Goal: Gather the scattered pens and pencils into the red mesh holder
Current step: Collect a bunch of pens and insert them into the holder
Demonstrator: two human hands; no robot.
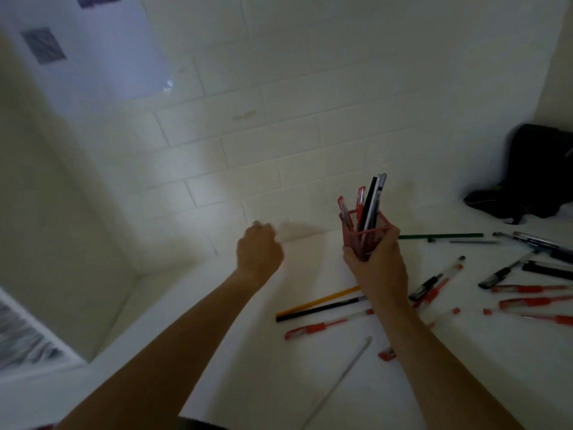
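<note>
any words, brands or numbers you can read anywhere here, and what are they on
None can be read.
Pens in the red mesh holder, held by the right hand: any barrel print is too small and blurred.
Loose pens on the table, such as the red pen: no legible marking.
Dark patches on the wall sheet: blurred, cannot tell if text.
Black bag: no label visible.

Two bare forearms reach over the white table [279, 383], no sleeves, watches or rings visible. The left hand [259, 251], farther from the table's right edge, appears blurred; the right hand [376, 268] shows clear knuckles and fingers.
</note>
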